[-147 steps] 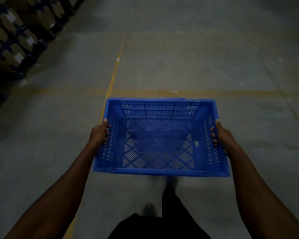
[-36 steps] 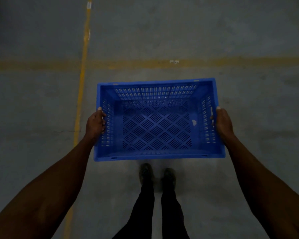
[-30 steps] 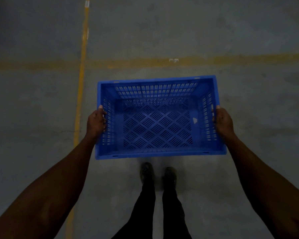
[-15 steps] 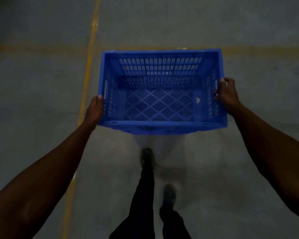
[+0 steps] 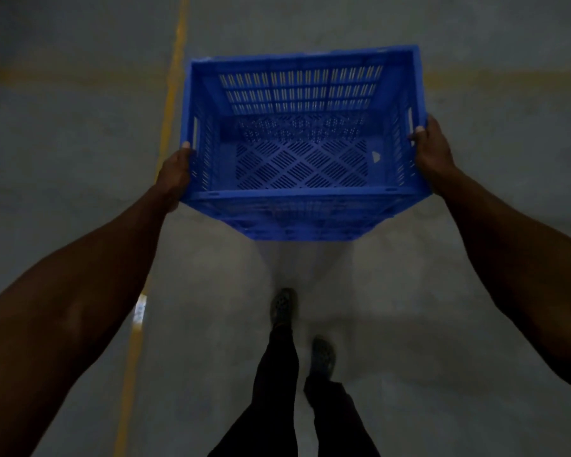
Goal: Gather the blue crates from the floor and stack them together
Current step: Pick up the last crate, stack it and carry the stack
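I carry 1 empty blue slotted plastic crate (image 5: pixel 302 143) out in front, above the grey concrete floor (image 5: pixel 63 143). My left hand (image 5: pixel 173 174) and right hand (image 5: pixel 432 153) clench its opposite side walls, keeping it level while I walk, probably towards the stack.

Your single head camera looks steeply down, close over your outstretched arms, onto the grey concrete floor (image 5: pixel 80 159).
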### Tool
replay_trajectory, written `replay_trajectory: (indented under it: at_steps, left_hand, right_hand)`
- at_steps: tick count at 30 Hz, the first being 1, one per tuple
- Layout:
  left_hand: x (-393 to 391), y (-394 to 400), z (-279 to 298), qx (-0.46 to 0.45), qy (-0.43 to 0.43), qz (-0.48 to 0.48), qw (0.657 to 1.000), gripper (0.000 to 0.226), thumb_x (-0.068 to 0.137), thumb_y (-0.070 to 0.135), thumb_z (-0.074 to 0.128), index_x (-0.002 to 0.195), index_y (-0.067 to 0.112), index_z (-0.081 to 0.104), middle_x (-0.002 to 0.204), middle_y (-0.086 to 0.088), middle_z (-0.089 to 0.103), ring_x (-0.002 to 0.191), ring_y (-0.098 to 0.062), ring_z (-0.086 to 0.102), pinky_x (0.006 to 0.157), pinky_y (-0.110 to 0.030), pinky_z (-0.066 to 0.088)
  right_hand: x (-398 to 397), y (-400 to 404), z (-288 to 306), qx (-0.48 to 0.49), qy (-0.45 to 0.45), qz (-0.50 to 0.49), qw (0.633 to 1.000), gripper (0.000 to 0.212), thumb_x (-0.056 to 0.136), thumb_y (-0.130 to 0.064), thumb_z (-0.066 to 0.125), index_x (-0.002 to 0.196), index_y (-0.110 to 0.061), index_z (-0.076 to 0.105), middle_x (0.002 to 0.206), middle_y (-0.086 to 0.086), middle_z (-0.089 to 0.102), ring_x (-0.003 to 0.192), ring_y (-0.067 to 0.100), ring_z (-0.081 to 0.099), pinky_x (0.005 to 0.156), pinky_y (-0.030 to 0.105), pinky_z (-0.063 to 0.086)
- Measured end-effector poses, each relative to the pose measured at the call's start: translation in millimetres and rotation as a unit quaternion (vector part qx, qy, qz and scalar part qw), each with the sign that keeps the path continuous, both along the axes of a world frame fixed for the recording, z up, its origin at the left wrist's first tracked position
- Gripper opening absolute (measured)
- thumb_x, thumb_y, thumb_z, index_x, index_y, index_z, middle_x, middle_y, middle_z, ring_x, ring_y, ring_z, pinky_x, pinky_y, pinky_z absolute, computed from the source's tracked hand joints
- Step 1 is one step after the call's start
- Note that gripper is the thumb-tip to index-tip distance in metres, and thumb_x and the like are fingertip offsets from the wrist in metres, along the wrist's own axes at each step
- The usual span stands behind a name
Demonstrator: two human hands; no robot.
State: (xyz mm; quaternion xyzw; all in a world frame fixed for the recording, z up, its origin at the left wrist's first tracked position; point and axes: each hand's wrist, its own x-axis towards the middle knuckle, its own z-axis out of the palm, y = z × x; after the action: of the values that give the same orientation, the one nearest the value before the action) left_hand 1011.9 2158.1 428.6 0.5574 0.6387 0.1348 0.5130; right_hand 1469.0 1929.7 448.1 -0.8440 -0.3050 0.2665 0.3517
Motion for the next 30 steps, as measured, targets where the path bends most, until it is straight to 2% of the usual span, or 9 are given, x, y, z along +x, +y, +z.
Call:
replay_trajectory:
  at_steps: [3,6,10,12,15,19,21,25,30]
  left_hand:
    - [21.4,-15.5,22.0,0.037,0.013,0.005,0.999,0.073,0.093,0.075,0.034,0.122,0.017,0.068,0.12,-0.009,0.069,0.105,-0.029,0.069,0.093,-0.046,0.057]
    - [26.1,-13.9,21.5,0.071,0.035,0.006,0.997,0.068,0.096,0.07,0.031,0.121,0.017,0.066,0.122,-0.011,0.066,0.107,-0.029,0.065,0.095,-0.045,0.054]
    - [24.4,-4.9,13.4,0.076,0.03,0.001,0.997,0.077,0.086,0.08,0.031,0.118,0.019,0.067,0.123,-0.012,0.067,0.11,-0.031,0.065,0.097,-0.049,0.054]
    - [25.5,1.0,11.3,0.067,0.025,0.006,0.997,0.081,0.08,0.085,0.032,0.115,0.021,0.067,0.122,-0.011,0.068,0.109,-0.03,0.066,0.098,-0.05,0.053]
    - [23.1,6.0,7.4,0.055,0.021,0.0,0.998,0.084,0.078,0.087,0.031,0.116,0.022,0.066,0.122,-0.009,0.068,0.109,-0.03,0.066,0.098,-0.052,0.053]
    - [24.7,-2.0,13.7,0.058,0.024,-0.009,0.998,0.065,0.089,0.077,0.032,0.112,0.026,0.064,0.122,-0.008,0.066,0.109,-0.028,0.065,0.097,-0.049,0.054]
    - [23.3,-0.4,12.4,0.069,0.02,-0.009,0.997,0.07,0.087,0.081,0.031,0.112,0.025,0.065,0.122,-0.008,0.067,0.109,-0.028,0.066,0.097,-0.049,0.054]
    - [17.9,4.4,4.9,0.064,0.019,-0.012,0.998,0.077,0.083,0.084,0.032,0.113,0.023,0.067,0.118,-0.005,0.069,0.106,-0.026,0.067,0.097,-0.049,0.054]
    - [13.3,-14.4,10.9,0.064,0.006,-0.006,0.998,0.066,0.087,0.078,0.033,0.112,0.026,0.066,0.119,-0.006,0.068,0.107,-0.026,0.066,0.098,-0.048,0.053]
  right_hand:
    - [1.3,5.8,2.7,0.016,0.004,-0.006,1.0,0.047,0.107,-0.031,0.027,0.151,-0.017,0.03,0.137,0.007,0.053,0.115,0.017,0.051,0.084,0.018,0.035]
    - [2.1,4.9,-1.2,0.045,0.017,-0.008,0.999,0.045,0.106,-0.032,0.029,0.148,-0.018,0.037,0.121,0.001,0.055,0.105,0.015,0.053,0.082,0.024,0.042]
    - [0.6,-0.2,-1.3,0.055,0.029,-0.022,0.998,0.043,0.106,-0.03,0.03,0.147,-0.021,0.039,0.112,0.001,0.057,0.095,0.012,0.056,0.062,0.004,0.042]
    - [-0.6,-3.7,-0.9,0.061,0.024,-0.021,0.998,0.043,0.106,-0.03,0.029,0.147,-0.021,0.039,0.105,0.003,0.059,0.082,0.007,0.057,0.057,0.0,0.04]
    - [-1.8,-6.0,-2.7,0.067,0.015,-0.022,0.997,0.043,0.107,-0.03,0.029,0.147,-0.021,0.039,0.105,0.002,0.059,0.077,0.003,0.056,0.056,0.0,0.041]
    - [-3.5,-4.8,-4.2,0.066,0.0,-0.013,0.998,0.043,0.106,-0.03,0.029,0.146,-0.02,0.042,0.109,0.001,0.058,0.082,0.011,0.058,0.059,0.003,0.041]
    - [-2.1,-2.5,-4.6,0.061,-0.011,-0.007,0.998,0.042,0.106,-0.029,0.028,0.144,-0.017,0.043,0.104,0.004,0.058,0.079,0.011,0.058,0.057,0.002,0.04]
    - [-4.7,-1.0,-5.8,0.057,-0.02,-0.007,0.998,0.041,0.107,-0.029,0.028,0.142,-0.014,0.043,0.101,0.007,0.057,0.065,-0.01,0.055,0.055,0.0,0.038]
    - [-14.3,-12.5,-4.7,0.044,-0.015,-0.023,0.999,0.042,0.107,-0.029,0.027,0.146,-0.017,0.039,0.102,0.006,0.058,0.071,-0.003,0.053,0.052,0.0,0.037]
